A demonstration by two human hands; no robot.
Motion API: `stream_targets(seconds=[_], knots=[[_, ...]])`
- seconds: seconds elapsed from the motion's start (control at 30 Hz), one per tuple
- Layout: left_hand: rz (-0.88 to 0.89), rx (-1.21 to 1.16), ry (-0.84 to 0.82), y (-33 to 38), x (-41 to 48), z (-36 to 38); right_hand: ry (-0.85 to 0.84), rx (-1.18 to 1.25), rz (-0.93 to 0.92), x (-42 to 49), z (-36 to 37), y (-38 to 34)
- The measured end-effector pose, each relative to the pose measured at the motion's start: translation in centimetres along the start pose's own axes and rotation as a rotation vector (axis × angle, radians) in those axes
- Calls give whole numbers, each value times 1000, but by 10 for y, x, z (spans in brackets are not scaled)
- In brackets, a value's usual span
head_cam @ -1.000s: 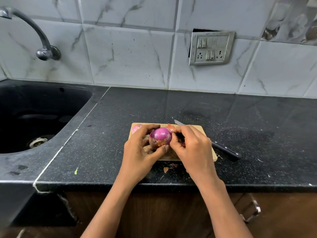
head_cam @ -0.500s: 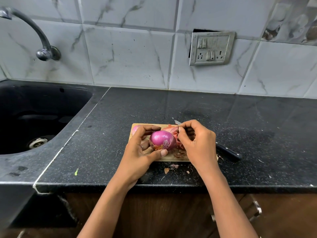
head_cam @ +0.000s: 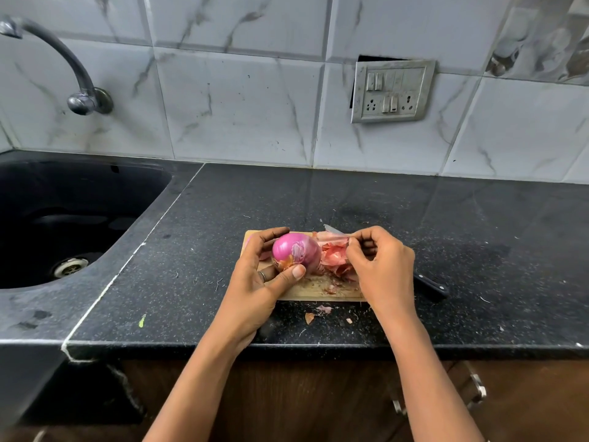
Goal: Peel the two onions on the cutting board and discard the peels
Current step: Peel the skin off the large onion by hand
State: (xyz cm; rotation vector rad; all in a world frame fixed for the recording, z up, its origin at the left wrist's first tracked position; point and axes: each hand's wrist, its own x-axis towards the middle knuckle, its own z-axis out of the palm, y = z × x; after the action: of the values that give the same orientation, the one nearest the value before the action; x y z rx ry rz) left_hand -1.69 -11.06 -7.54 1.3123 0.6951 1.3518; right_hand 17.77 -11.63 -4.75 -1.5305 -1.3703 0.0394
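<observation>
Red onion (head_cam: 294, 252), partly peeled, sat in your left hand (head_cam: 251, 288) over the wooden cutting board (head_cam: 306, 292), your fingers curled round its far side and your thumb pressed on its near side. At the onion's 3 o'clock, your right hand (head_cam: 382, 269) pinched a strip of peel (head_cam: 331, 239) between thumb and fingertips, above a heap of loose peels (head_cam: 334, 260) on the board. A knife (head_cam: 430, 283) lay under that hand, handle pointing to 4 o'clock. Peel scraps (head_cam: 318, 311) lay on the worktop (head_cam: 318, 199) at the board's 6 o'clock.
</observation>
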Motion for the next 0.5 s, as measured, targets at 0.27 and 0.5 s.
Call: stream_targets(seconds=[0.27,0.5], knots=[[-31,28,16,1,1,3,-55,16,24,-2,-11,-6],[53,156,30,-4,2,1,-206,224,-51,-19,-14,-35]])
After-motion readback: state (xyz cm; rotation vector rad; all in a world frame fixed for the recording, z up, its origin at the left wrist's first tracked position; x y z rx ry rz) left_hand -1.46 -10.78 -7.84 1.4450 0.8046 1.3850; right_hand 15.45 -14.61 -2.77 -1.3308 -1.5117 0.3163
